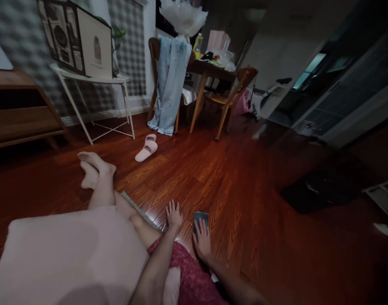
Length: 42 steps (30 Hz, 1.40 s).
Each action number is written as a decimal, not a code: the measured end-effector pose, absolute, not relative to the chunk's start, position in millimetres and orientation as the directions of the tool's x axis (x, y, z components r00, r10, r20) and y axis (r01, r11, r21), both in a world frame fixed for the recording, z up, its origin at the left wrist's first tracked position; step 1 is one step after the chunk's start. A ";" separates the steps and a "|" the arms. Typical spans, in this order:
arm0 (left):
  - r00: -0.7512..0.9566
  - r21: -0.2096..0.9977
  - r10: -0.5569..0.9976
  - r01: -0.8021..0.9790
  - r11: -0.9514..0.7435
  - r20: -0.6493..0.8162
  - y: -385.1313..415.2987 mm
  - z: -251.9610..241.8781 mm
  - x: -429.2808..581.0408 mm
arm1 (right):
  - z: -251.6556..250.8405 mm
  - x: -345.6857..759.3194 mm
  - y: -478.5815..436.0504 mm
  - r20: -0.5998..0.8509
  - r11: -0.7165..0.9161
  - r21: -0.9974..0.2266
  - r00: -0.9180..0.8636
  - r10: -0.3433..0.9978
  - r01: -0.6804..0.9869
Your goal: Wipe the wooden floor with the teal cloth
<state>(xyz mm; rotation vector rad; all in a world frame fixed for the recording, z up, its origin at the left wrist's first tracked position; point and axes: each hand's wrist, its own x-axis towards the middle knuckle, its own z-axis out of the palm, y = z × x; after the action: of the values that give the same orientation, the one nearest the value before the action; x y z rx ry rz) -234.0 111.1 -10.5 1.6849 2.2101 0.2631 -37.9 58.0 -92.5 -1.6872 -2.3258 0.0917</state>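
Here's the cloth [198, 218], a small dark blue-green piece lying flat on the floor [241, 178], beside the red garment at my lap. I call it cloth from its look; a thin pouch isn't ruled out. My right grip [202, 242] is on it or just over it, palm down, fingers stretched out and spread, nothing pinched. My left grip [174, 217] is spread too, holding nothing I can see, just left of the cloth; whether it touches the floor I can't tell.

I'd judge this piece light and soft, nothing to break, likely to slide on those glossy boards. The far edge, poking out past my fingertips, looks the best place to take hold: pinch and lift there, or press down and drag.

Now the murk. My right fingers cover the near half of the cloth, so any fold under them is lost. A thin line runs between the two grips: cord or board seam, can't say. Something shiny by my left wrist is a blur. The pale cushion [70, 245] hides much of the legs. Far right, a black heap [314, 191] sits in shadow; bag, maybe.
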 end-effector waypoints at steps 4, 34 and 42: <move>-0.199 0.367 0.961 0.894 0.258 -0.189 102.0 -11.6 -230.5 | -74.2 -59.7 76.7 0.093 0.613 -0.171 -0.607 0.790 0.771; -0.631 0.282 0.759 0.707 0.648 -0.162 150.4 -20.5 -365.1 | -56.8 -152.9 228.3 0.084 0.673 -0.161 -0.670 0.738 0.722; -0.735 0.332 0.677 0.650 0.684 0.043 153.1 -37.4 -330.3 | -60.1 -250.4 315.1 0.040 0.380 -0.184 -0.380 0.924 0.906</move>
<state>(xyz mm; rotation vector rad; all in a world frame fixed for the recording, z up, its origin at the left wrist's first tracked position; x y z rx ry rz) -330.3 153.1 -37.4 1.1076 2.8060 0.5045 -250.4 315.1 -60.1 -1.6649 -2.4941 0.1980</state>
